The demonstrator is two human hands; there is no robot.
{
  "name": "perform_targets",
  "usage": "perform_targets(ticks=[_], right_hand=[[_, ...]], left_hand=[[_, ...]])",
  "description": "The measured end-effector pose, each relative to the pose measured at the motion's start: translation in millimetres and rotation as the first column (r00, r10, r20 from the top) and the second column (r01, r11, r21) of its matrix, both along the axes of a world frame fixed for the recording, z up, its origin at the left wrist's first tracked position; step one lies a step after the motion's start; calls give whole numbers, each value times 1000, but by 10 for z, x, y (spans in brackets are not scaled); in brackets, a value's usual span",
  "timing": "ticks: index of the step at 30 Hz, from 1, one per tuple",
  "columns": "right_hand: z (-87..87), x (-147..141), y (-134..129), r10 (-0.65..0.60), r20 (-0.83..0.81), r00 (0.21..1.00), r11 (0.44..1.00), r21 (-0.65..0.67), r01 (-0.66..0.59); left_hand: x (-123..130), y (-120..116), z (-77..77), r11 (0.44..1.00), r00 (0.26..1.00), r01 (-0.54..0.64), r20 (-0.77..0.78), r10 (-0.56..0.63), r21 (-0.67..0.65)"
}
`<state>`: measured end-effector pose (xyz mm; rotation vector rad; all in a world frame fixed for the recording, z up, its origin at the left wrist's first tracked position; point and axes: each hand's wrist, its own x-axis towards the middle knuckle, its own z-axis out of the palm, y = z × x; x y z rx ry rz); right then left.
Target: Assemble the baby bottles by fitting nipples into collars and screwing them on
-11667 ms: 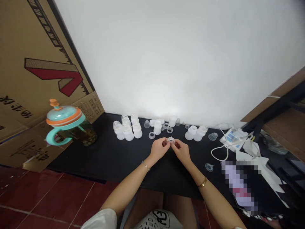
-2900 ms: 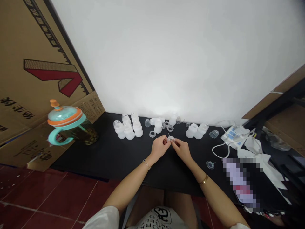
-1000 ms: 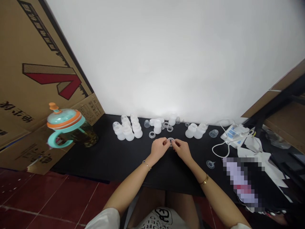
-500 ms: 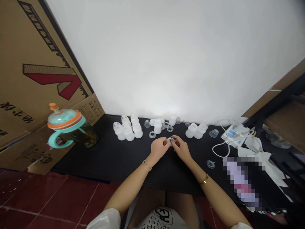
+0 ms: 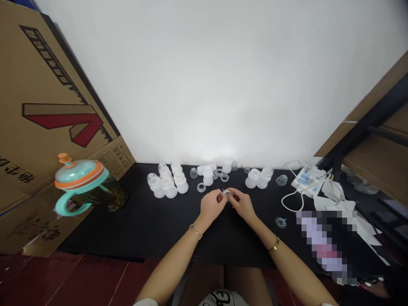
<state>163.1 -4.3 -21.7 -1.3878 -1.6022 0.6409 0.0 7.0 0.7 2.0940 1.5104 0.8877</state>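
Note:
My left hand (image 5: pixel 211 207) and my right hand (image 5: pixel 243 205) meet over the black table (image 5: pixel 134 231). Both sets of fingertips pinch a small whitish bottle collar ring (image 5: pixel 226 193), tilted between them. A clear piece seems to sit in the ring, but the fingers hide most of it. Just beyond my hands lie a loose collar ring (image 5: pixel 201 187) and a white baby bottle (image 5: pixel 208 177) without a top. A clear silicone nipple (image 5: pixel 281 222) rests on the table to the right of my right hand.
Several capped baby bottles (image 5: pixel 168 187) stand at the left. Two more bottles (image 5: pixel 252 179) (image 5: pixel 264 178) are at the right, near a clear cap (image 5: pixel 281 180). A jug (image 5: pixel 86 182), a cardboard box (image 5: pixel 41 140), a white cable (image 5: pixel 283 204) and papers flank the work area.
The whole view has shifted, so the table things appear lower. Between my fingertips the ring has tipped up from lying flatter. Both hands keep their grip on it.

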Motion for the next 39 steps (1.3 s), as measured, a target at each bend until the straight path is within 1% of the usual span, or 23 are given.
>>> perform_targets(ticks=[6,9,14,18,23,27,29,33,36,39], right_hand=[[4,-15,-6,-22,-39,999,1000,-3,22],[17,-15,-20,-8,-74,997,1000,-28,6],[17,-18,-41,27,-65,998,998,-47,-30],[-6,-40,-47,46,-42,998,997,-53,-48],[5,-49,-65,67,-29,997,996,-49,-68],[38,-38,-81,49,-17,999,998,-28,-49],[55,-39,-87,28,4,1000,1000,-11,-28],[74,-56,-88,-19,23,1000,1000,3,19],[76,-66,-86,-13,23,1000,1000,-2,14],[79,-63,-86,-11,20,1000,1000,-6,12]], left_hand=[[10,-13,-24,1000,998,-15,57,14,10],[13,-25,-29,1000,997,-21,71,20,18],[-2,-39,-9,997,996,-22,81,28,-72],[-25,-38,6,995,995,4,97,6,-101],[-44,-21,14,988,979,44,206,-12,-151],[-38,-19,23,985,960,82,279,-36,-153],[-30,-26,33,986,962,80,272,-38,-147],[-21,-36,50,991,978,66,204,-41,-117],[-23,-28,38,995,984,57,171,-43,-76],[-27,-14,14,995,987,65,152,-52,-79]])
